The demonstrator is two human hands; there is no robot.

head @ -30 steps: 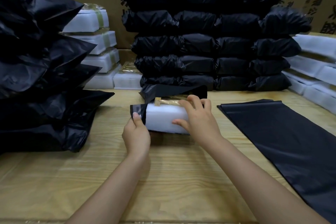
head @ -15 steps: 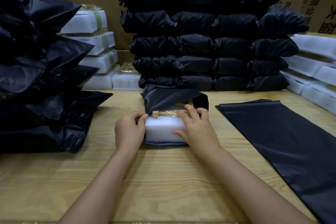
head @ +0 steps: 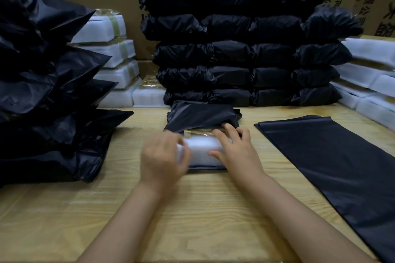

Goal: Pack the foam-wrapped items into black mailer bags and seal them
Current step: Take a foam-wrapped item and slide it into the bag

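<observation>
A white foam-wrapped item (head: pixel 203 150) lies at the table's middle, its far part inside the mouth of a black mailer bag (head: pixel 203 115); the bag's lower layer shows under its near edge. My right hand (head: pixel 237 151) rests on the item's right end, fingers spread over the top and reaching the bag's mouth, thumb along the near face. My left hand (head: pixel 164 156) is blurred at the item's left end with its fingers curled. What it holds is not clear.
A flat empty mailer bag (head: pixel 333 156) lies to the right on the wooden table (head: pixel 192 209). Packed black bags are stacked behind (head: pixel 245 49) and at the left (head: pixel 47 92). White foam-wrapped items are piled at back left (head: pixel 115 60) and at the right (head: pixel 372 74).
The bag's upper flap has come down over the item's far part. My left hand moved from the bag's left edge to the item's left end. The right hand stayed on the item.
</observation>
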